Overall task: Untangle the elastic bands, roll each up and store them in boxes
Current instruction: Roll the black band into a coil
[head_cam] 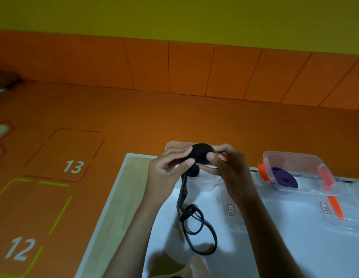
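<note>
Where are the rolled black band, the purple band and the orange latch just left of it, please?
rolled black band [201,154]: head view, centre of the coil's dark face.
purple band [284,177]: head view, top of its flat coil.
orange latch [262,173]: head view, middle of the clip.

A black band [200,155]; a purple band [284,178] in a clear box [291,157] with orange clips [262,172]. White surface [275,247], pale wood edge. Orange floor [134,121], white numbers, red and green outlines. Yellow wall [174,17].
</note>
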The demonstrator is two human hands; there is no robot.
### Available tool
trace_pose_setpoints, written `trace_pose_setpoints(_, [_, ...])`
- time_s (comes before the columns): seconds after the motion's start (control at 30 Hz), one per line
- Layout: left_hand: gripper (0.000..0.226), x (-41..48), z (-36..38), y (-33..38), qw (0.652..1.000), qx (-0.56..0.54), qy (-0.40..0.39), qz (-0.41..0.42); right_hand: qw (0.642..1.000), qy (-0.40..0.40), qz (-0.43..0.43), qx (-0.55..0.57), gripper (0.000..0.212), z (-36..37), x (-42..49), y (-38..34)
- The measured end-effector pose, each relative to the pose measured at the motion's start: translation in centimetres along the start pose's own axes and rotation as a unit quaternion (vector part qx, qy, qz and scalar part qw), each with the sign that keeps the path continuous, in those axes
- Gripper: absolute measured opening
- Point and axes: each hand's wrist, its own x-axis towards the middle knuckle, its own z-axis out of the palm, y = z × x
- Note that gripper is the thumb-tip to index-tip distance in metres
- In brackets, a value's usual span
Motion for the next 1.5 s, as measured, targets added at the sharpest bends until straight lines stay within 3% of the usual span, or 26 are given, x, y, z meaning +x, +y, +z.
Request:
trace_pose_setpoints(0.13, [0.027, 0.3, -0.1, 0.3, 1.000, -0.021, 0.018, -0.006, 0.999, -0.042, 0.022, -0.015, 0.026, -0.3, -0.4, 0.7])
trace_pose_setpoints(0.23, [0.028, 0.1, 0.1, 0.2, 0.998, -0.016, 0.055, -0.019, 0.988, -0.064, 0.042, -0.131, 0.022, -0.4, -0.3, 0.5])
trace_pose_setpoints(0.33, [0.022, 0.0, 0.2, 0.0, 0.998, -0.020, 0.059, -0.025, 0.994, -0.050, 0.038, -0.093, 0.026, 0.0, -0.2, 0.0])
trace_pose_setpoints(0.4, [0.022, 0.1, -0.2, -0.1, 0.998, -0.015, 0.054, -0.028, 0.997, -0.034, 0.026, -0.061, 0.017, 0.2, -0.1, -0.4])
trace_pose_setpoints(0.77, [0.036, 0.0, -1.1, 0.0, 0.999, 0.020, -0.014, -0.029, 0.988, -0.054, 0.080, -0.116, 0.014, 0.4, 0.0, -0.4])
trace_pose_setpoints(1.1, [0.023, 0.7, -1.9, -0.6, 0.994, 0.084, -0.029, -0.058, 0.994, -0.004, 0.051, -0.101, 0.012, 1.2, -0.4, 1.1])
trace_pose_setpoints(1.27, [0.019, 0.9, -2.3, -0.7, 0.985, 0.154, -0.057, -0.058, 0.967, -0.064, 0.044, -0.241, 0.014, 0.2, 0.2, 0.4])
trace_pose_setpoints(1.5, [0.023, 0.4, -2.4, -0.7, 0.992, 0.089, -0.031, -0.079, 0.969, -0.045, -0.006, -0.241, 0.013, 0.4, 0.1, -1.0])
